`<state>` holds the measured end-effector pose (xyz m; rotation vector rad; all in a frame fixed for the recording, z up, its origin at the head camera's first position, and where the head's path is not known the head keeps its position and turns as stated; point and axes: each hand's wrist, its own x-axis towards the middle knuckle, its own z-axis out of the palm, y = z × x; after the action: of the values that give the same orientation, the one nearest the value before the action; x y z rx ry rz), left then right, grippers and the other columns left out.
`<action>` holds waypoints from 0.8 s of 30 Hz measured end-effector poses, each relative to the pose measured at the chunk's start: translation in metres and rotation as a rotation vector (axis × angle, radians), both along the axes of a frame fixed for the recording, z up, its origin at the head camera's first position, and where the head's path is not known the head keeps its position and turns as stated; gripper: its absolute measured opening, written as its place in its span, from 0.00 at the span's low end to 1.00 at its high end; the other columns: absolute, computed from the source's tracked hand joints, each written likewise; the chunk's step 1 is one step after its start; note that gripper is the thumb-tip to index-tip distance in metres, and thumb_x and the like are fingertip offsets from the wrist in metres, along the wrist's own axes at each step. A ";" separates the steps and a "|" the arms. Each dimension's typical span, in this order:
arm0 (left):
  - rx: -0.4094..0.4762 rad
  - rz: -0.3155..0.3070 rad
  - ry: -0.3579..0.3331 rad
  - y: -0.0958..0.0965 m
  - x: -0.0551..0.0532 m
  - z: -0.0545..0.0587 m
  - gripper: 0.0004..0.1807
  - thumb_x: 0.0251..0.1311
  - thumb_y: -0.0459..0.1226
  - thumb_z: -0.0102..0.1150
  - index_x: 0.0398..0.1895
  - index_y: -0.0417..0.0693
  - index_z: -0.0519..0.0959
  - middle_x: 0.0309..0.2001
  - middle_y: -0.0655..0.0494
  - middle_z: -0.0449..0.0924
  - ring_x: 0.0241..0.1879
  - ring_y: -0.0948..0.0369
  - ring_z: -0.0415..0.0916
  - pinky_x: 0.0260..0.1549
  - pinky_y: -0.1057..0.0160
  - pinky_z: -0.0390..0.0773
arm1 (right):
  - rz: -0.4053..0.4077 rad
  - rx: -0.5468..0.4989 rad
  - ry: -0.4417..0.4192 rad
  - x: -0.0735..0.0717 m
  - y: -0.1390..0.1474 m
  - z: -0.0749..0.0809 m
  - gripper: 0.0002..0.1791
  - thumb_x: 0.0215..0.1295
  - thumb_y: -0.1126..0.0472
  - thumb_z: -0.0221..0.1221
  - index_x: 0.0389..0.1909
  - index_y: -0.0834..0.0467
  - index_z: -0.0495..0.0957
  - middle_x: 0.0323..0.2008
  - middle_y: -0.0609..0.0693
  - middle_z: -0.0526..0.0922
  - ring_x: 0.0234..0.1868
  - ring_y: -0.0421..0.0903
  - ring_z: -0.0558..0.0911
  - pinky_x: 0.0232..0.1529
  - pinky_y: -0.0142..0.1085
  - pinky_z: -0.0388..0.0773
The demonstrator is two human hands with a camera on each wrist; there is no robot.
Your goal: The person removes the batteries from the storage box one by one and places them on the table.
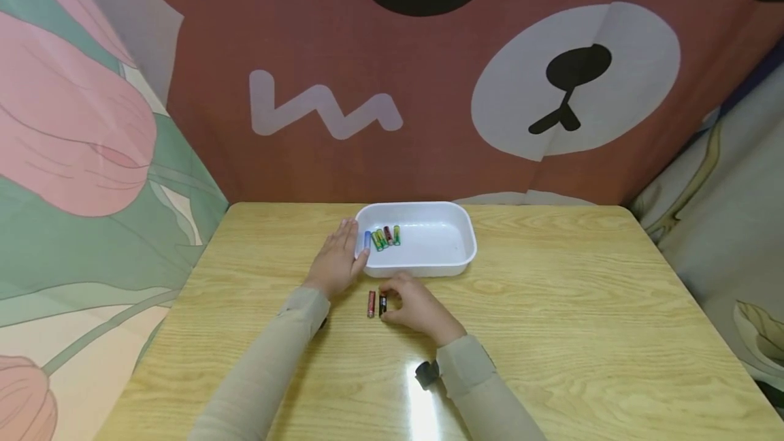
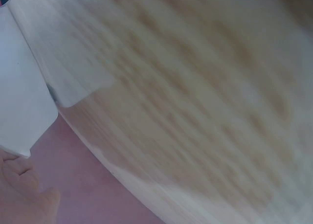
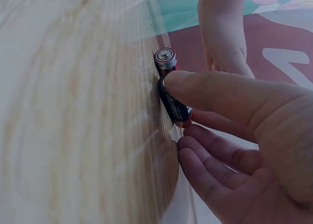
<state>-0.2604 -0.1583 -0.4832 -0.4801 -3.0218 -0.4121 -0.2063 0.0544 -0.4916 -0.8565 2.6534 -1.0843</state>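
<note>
Low over the tabletop, my right hand (image 1: 416, 305) pinches a black battery (image 1: 382, 305) between thumb and finger, one at either end. In the right wrist view the thumb covers part of this black battery (image 3: 174, 106). Beside it lies a red battery (image 1: 371, 304), whose end (image 3: 165, 56) shows just past the thumb. My left hand (image 1: 335, 260) rests against the left side of a white tray (image 1: 435, 269), fingers straight and thumb along the front corner. Inside the tray's left part lie a blue battery (image 1: 367, 240), a dark red battery (image 1: 388, 235) and several green-yellow batteries (image 1: 397, 235).
The tray stands near the back edge of a wooden table (image 1: 569, 318). Behind it hangs a brown cloth (image 1: 429, 155) with a bear print. A floral cloth (image 1: 73, 155) hangs at the left. A dark wrist device (image 1: 427, 374) sits under the right sleeve.
</note>
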 end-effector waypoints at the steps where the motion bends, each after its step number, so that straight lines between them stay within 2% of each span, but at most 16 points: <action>1: -0.003 0.000 0.001 0.000 0.000 0.000 0.40 0.79 0.53 0.36 0.81 0.35 0.43 0.81 0.43 0.42 0.80 0.50 0.38 0.77 0.47 0.48 | 0.000 0.001 -0.003 0.000 0.000 0.000 0.28 0.51 0.63 0.76 0.54 0.64 0.82 0.49 0.54 0.81 0.51 0.51 0.79 0.60 0.48 0.77; 11: -0.014 0.002 -0.005 -0.002 -0.002 -0.002 0.41 0.79 0.56 0.32 0.81 0.37 0.42 0.82 0.44 0.41 0.81 0.51 0.36 0.78 0.48 0.45 | -0.003 -0.007 -0.028 0.000 0.001 0.001 0.29 0.51 0.64 0.75 0.56 0.65 0.81 0.49 0.54 0.80 0.51 0.50 0.79 0.60 0.48 0.77; 19: -0.019 -0.004 -0.001 -0.001 0.000 -0.001 0.41 0.79 0.56 0.29 0.81 0.35 0.43 0.81 0.42 0.42 0.80 0.50 0.37 0.77 0.47 0.47 | -0.015 -0.009 -0.045 0.002 0.002 0.003 0.31 0.54 0.63 0.74 0.59 0.65 0.79 0.51 0.54 0.80 0.52 0.51 0.79 0.61 0.49 0.77; 24: -0.015 -0.001 -0.005 -0.002 0.000 -0.001 0.41 0.79 0.56 0.31 0.81 0.36 0.42 0.81 0.43 0.42 0.81 0.51 0.36 0.78 0.47 0.47 | -0.015 -0.003 -0.033 0.003 0.003 0.006 0.30 0.56 0.62 0.73 0.61 0.64 0.78 0.51 0.54 0.80 0.51 0.51 0.79 0.59 0.48 0.78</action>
<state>-0.2602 -0.1601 -0.4843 -0.4818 -3.0322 -0.3910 -0.2030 0.0576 -0.4857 -0.8132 2.6362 -1.0961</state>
